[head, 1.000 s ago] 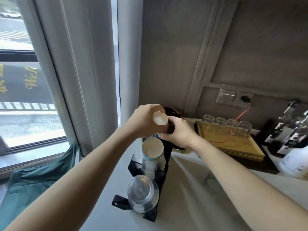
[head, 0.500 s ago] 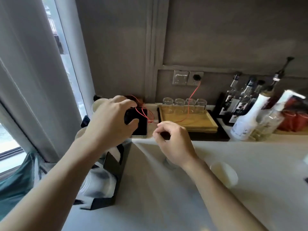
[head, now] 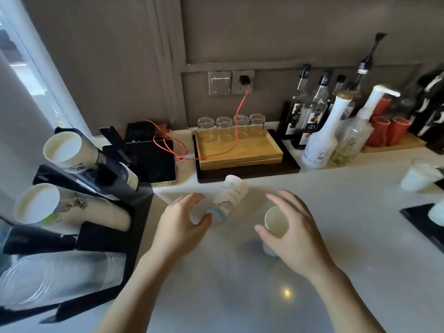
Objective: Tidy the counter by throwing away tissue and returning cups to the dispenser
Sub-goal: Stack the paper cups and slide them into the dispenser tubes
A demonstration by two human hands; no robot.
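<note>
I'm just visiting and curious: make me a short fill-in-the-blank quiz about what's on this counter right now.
1. The printed paper cup by the left hand lies on its ____.
2. The right hand is closing around a small cup that stands ____.
3. The cable plugged into the wall socket is ____.

Missing words: side; upright; red

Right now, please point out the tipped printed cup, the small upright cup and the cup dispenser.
tipped printed cup (head: 229, 197), head view, its printed side.
small upright cup (head: 276, 221), head view, its inside.
cup dispenser (head: 141, 207), head view, its black frame.
</note>
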